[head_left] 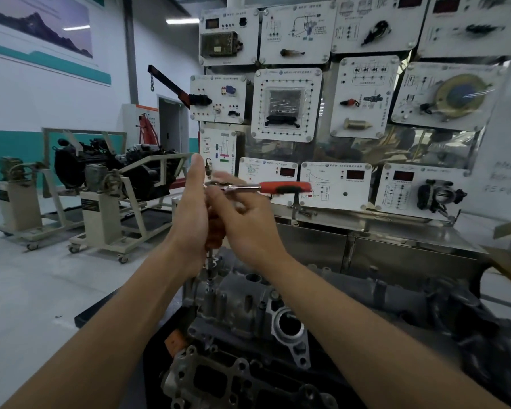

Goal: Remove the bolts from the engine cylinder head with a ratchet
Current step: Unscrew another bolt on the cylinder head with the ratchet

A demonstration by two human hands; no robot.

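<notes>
A grey engine cylinder head lies low in the middle of the head view. A steel extension stands upright on a bolt at its far left end. Above it an orange grip section shows between my hands. On top sits the ratchet, its red and black handle pointing right. My left hand presses flat against the left side of the upright tool, fingers straight up. My right hand is blurred, and its thumb and forefinger pinch the ratchet head.
A board of white sensor panels and a steel cabinet stand close behind the engine. Two engines on wheeled stands sit on the floor to the left. A black hose assembly lies to the right of the head.
</notes>
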